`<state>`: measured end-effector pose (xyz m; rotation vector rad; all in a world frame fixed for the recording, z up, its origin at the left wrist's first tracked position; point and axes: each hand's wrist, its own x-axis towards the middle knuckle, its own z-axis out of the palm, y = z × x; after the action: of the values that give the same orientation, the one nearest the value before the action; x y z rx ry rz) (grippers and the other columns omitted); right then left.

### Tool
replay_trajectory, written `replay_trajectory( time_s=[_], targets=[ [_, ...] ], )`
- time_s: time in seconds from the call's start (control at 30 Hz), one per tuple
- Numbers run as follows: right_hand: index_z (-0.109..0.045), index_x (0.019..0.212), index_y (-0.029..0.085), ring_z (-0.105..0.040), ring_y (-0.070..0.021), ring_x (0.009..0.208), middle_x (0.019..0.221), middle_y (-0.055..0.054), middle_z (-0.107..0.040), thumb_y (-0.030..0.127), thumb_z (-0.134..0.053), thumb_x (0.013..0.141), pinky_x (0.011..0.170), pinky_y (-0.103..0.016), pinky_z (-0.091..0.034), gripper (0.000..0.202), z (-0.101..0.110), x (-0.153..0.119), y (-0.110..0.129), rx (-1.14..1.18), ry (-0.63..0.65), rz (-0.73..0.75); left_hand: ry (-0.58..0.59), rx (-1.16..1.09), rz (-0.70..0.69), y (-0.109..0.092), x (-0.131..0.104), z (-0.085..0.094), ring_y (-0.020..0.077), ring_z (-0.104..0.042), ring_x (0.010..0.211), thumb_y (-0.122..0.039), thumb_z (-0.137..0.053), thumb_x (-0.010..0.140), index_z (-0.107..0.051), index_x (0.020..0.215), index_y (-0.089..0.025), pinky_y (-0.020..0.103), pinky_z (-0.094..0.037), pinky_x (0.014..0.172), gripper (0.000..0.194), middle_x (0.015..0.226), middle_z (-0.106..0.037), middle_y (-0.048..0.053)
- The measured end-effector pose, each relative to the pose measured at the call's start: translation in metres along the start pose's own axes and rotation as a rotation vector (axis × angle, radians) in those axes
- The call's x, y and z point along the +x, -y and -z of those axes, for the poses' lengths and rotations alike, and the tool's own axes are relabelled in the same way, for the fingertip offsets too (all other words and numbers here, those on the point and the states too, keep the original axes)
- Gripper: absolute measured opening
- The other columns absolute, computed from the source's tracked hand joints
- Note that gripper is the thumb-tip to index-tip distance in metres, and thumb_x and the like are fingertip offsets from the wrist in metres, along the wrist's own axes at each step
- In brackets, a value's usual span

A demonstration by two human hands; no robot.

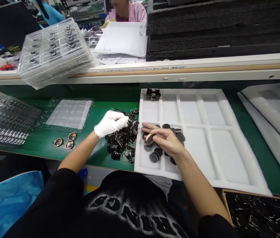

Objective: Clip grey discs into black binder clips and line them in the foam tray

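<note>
My left hand (111, 123), in a white glove, is closed at the upper part of a pile of black binder clips (118, 140); its fingertips pinch what looks like one black clip (133, 124). Bare, my right hand (166, 140) holds a small round dark piece with a gold-coloured edge (150, 139) between thumb and fingers. It hovers over the near left compartments of a white foam tray (199, 150), where several dark round discs (154, 157) lie. Clipped pieces (153, 94) sit in the tray's far left compartment.
Gold-rimmed round pieces (69, 144) lie left, near a clear blister tray (67, 114). Stacked clear trays (3, 120) stand far left, more (53, 49) on the shelf. A box of clips (263, 211) is at lower right. A person in pink (137, 12) sits opposite.
</note>
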<state>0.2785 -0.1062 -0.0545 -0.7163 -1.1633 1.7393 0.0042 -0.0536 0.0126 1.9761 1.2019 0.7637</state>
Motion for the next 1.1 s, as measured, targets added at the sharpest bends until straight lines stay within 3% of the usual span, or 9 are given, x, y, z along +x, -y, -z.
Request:
replay_trajectory(
  time_s=[0.07,0.17,0.23,0.33,0.4,0.57,0.77,0.93,1.1],
  targets=[
    [-0.085,0.095,0.027,-0.071,-0.0298,0.131,0.145,-0.010,-0.071,0.041,-0.091,0.083,0.103,-0.045,-0.062,0.020,-0.001,0.000,0.000,0.014,0.017,0.028,-0.035,-0.026,-0.120,-0.011,-0.002,-0.025,0.0095,-0.052,0.046,-0.042,-0.056,0.099,-0.070,0.065,-0.016,0.023,-0.039,0.050,0.045,0.051,-0.060,0.000],
    [-0.083,0.090,0.025,-0.080,-0.0253,0.095,0.106,-0.008,-0.081,0.047,-0.093,0.078,0.084,-0.042,-0.068,0.027,-0.001,0.001,0.000,0.049,-0.039,0.050,-0.012,0.001,-0.231,-0.019,0.001,-0.046,0.0102,-0.053,0.051,-0.040,-0.054,0.101,-0.067,0.061,-0.017,0.024,-0.041,0.055,0.048,0.055,-0.062,0.001],
    [-0.082,0.088,0.024,-0.079,-0.0214,0.080,0.092,-0.005,-0.079,0.050,-0.094,0.076,0.080,-0.039,-0.068,0.031,0.000,0.001,0.001,0.020,-0.068,0.059,0.110,-0.013,-0.181,-0.020,0.005,-0.048,0.0097,-0.049,0.050,-0.041,-0.052,0.102,-0.060,0.056,-0.017,0.025,-0.038,0.054,0.052,0.053,-0.058,0.000],
    [-0.082,0.088,0.022,-0.078,-0.0196,0.081,0.092,-0.005,-0.079,0.045,-0.095,0.075,0.082,-0.035,-0.067,0.030,0.003,0.001,0.004,-0.058,-0.073,0.047,0.324,0.005,-0.023,-0.020,0.010,-0.044,0.0077,-0.032,0.047,-0.042,-0.055,0.097,-0.039,0.051,-0.019,0.026,-0.026,0.048,0.054,0.048,-0.038,-0.004],
    [-0.083,0.089,0.022,-0.079,-0.0198,0.084,0.094,-0.006,-0.079,0.042,-0.095,0.075,0.084,-0.035,-0.067,0.027,0.004,0.000,0.006,-0.098,-0.060,0.024,0.380,0.060,0.054,-0.021,0.011,-0.044,0.0075,-0.022,0.049,-0.043,-0.059,0.093,-0.028,0.053,-0.021,0.028,-0.016,0.047,0.056,0.050,-0.025,-0.005],
    [-0.085,0.088,0.024,-0.079,-0.0193,0.090,0.099,-0.005,-0.078,0.039,-0.093,0.077,0.090,-0.035,-0.068,0.021,0.003,-0.001,0.008,-0.179,-0.037,0.032,0.380,0.154,0.154,-0.026,0.006,-0.048,0.0081,-0.020,0.051,-0.050,-0.061,0.092,-0.030,0.054,-0.021,0.030,-0.013,0.048,0.057,0.052,-0.025,-0.005],
    [-0.085,0.089,0.023,-0.080,-0.0209,0.093,0.112,-0.007,-0.079,0.041,-0.092,0.077,0.096,-0.040,-0.068,0.023,0.005,-0.003,0.009,-0.256,-0.045,0.004,0.343,0.367,-0.021,-0.023,0.006,-0.047,0.0100,-0.024,0.044,-0.055,-0.056,0.091,-0.032,0.052,-0.022,0.032,-0.015,0.047,0.056,0.045,-0.028,-0.004],
    [-0.086,0.094,0.026,-0.074,-0.0285,0.122,0.126,-0.010,-0.080,0.042,-0.090,0.082,0.104,-0.046,-0.064,0.020,0.011,-0.003,0.016,-0.143,-0.088,0.053,0.323,0.262,-0.055,-0.014,0.007,-0.046,0.0087,-0.028,0.049,-0.042,-0.050,0.094,-0.029,0.057,-0.021,0.028,-0.023,0.050,0.047,0.051,-0.027,-0.005],
    [-0.084,0.090,0.024,-0.078,-0.0208,0.088,0.100,-0.007,-0.084,0.050,-0.095,0.074,0.086,-0.037,-0.065,0.033,0.015,0.003,0.013,0.038,-0.338,-0.012,0.238,0.163,-0.047,-0.019,0.004,-0.047,0.0073,-0.028,0.049,-0.029,-0.048,0.090,-0.026,0.058,-0.021,0.026,-0.024,0.049,0.040,0.052,-0.028,-0.005]
  ],
)
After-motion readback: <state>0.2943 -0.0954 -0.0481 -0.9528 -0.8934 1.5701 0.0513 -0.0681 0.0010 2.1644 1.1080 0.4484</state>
